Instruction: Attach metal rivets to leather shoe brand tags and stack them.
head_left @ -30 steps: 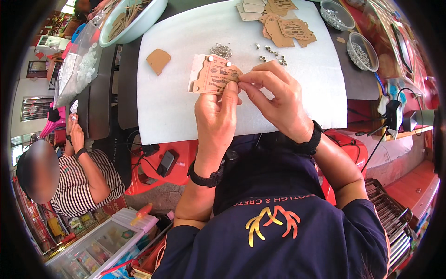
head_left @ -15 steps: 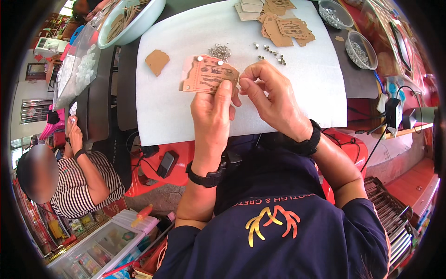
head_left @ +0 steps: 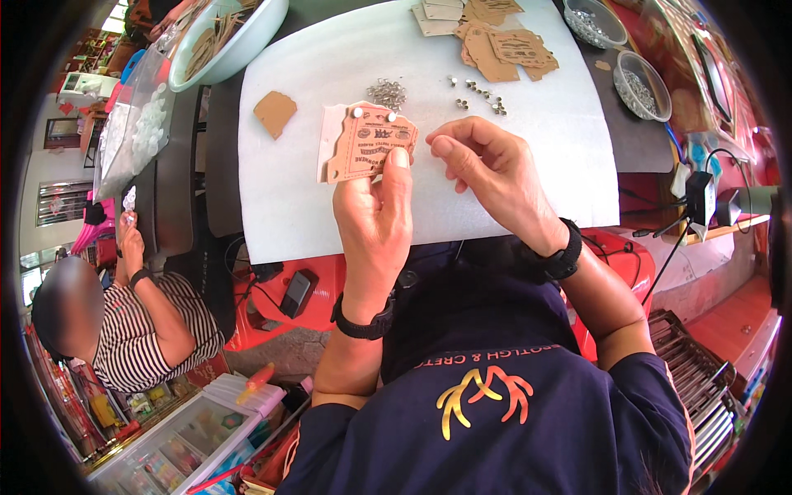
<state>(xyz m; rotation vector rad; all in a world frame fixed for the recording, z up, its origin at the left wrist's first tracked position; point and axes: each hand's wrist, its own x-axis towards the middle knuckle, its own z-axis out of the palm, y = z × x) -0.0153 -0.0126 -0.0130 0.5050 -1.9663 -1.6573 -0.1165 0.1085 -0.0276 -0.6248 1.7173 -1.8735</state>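
My left hand holds a brown printed card piece with wavy edges, its thumb lying on the front. Two round silver studs sit along the card's top edge, and a small hole shows at its lower left corner. A pale sheet sticks out behind it. Just right of the card, apart from it, is my right hand, thumb and forefinger closed together; whatever they pinch is too small to make out. Beyond the card lies a heap of metal rivet parts, with several loose studs to its right.
A white foam sheet covers the table. On it lie a lone brown piece and stacked printed pieces. Two clear bowls of metal parts stand right, a pale basin left. Another person works at left.
My left hand has tilted the card more upright and shifted it slightly left, exposing more of its print. My right hand has drawn a little away from the card's edge.
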